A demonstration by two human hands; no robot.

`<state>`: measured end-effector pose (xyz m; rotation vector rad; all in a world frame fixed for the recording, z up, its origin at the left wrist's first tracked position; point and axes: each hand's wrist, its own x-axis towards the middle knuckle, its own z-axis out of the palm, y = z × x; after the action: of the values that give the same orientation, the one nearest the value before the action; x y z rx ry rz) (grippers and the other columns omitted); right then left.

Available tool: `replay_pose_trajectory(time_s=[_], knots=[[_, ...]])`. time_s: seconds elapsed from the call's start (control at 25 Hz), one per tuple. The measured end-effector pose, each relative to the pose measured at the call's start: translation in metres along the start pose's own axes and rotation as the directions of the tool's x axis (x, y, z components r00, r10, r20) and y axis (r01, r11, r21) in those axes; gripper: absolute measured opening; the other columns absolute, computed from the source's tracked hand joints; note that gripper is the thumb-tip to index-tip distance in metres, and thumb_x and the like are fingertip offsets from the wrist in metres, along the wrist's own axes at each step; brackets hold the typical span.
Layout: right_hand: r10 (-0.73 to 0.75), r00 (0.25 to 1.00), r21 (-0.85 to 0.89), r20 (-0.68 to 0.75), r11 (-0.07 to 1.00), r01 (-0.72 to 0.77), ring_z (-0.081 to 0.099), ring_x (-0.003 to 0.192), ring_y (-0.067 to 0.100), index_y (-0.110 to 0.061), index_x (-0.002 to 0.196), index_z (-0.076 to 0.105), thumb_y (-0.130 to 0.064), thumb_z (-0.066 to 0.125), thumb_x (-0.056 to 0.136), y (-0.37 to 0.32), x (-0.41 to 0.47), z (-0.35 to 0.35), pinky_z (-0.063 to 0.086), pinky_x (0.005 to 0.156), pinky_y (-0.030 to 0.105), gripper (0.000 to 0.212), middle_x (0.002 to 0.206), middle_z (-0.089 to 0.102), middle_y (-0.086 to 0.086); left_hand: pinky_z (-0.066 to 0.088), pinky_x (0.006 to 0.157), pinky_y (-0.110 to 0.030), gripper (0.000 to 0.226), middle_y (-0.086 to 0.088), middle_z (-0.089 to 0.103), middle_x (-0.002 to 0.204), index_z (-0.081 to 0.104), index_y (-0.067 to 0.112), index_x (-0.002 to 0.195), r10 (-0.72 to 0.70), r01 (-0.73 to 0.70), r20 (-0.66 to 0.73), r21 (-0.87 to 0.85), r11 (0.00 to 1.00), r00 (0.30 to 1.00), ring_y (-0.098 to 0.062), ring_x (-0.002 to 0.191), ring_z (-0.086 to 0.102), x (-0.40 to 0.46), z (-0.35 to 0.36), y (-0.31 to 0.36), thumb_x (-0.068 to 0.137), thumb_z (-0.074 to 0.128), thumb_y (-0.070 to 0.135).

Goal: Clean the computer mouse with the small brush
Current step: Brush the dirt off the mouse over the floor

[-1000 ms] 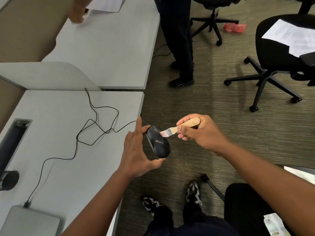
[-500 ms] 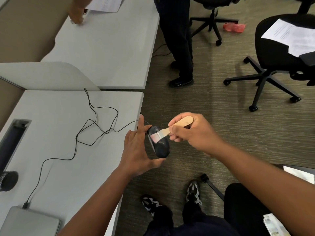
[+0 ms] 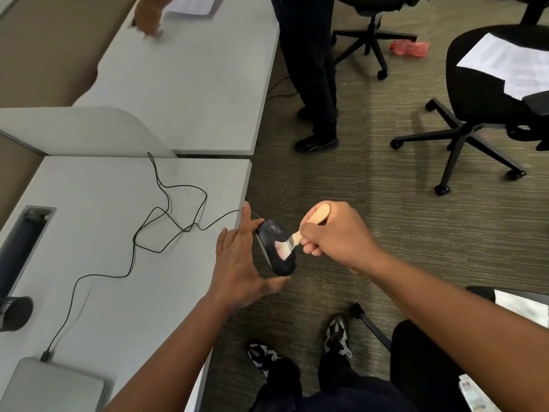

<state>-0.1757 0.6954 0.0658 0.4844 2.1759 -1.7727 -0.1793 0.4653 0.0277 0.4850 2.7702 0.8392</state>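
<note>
Mouse (image 3: 274, 248) in left grip (image 3: 237, 263), right grip (image 3: 335, 236) pinching brush (image 3: 297, 237), bristles now lower on shell.

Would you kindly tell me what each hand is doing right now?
Left hand: holds the mouse between fingers and thumb.
Right hand: grips the small brush.

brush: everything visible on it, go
The small brush has a pale wooden handle, a metal ferrule and light, pinkish bristles. The right hand grips the handle, whose rounded end sticks out above the fist. It slants down-left, bristles pressed on the top of the black mouse, which the left hand holds off the desk edge.
</note>
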Motion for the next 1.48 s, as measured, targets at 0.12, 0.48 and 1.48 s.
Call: replay_pose_trajectory(time_s=[0.12,0.48,1.48], knots=[[-0.093,0.995,-0.223,0.037,0.97,0.099,0.076,0.061,0.014,-0.025,0.079,0.073,-0.012,0.069,0.085,-0.004,0.0,-0.007,0.063,0.059,0.035,0.015,0.065,0.077,0.001,0.038,0.12,-0.061,0.137,0.041,-0.006,0.169,0.015,0.047,0.164,-0.005,0.005,0.04,0.012,1.0,0.999,-0.023,0.148,0.036,0.0,0.001,-0.008,0.049,0.083,0.078],[-0.227,0.969,-0.416,0.101,0.875,0.249,0.06,0.056,0.0,-0.034,0.094,0.077,-0.025,0.075,0.096,0.011,0.006,-0.021,0.041,0.057,0.019,0.01,0.068,0.069,-0.012,0.04,0.118,-0.059,0.14,0.06,-0.009,0.153,0.022,0.031,0.169,0.002,-0.002,0.038,0.008,1.0,0.999,-0.009,0.137,0.035,-0.001,-0.001,-0.011,0.051,0.087,0.07],[-0.115,0.965,0.169,0.236,0.983,0.075,0.075,0.081,0.018,-0.011,0.096,0.081,-0.002,0.077,0.09,0.034,0.028,-0.041,0.063,0.073,0.027,0.012,0.092,0.08,0.019,0.034,0.112,-0.023,0.136,-0.007,0.017,0.18,0.0,0.094,0.136,0.022,0.015,0.11,-0.323,0.946,0.994,-0.02,0.152,0.042,-0.009,-0.001,-0.004,0.055,0.099,0.05]])
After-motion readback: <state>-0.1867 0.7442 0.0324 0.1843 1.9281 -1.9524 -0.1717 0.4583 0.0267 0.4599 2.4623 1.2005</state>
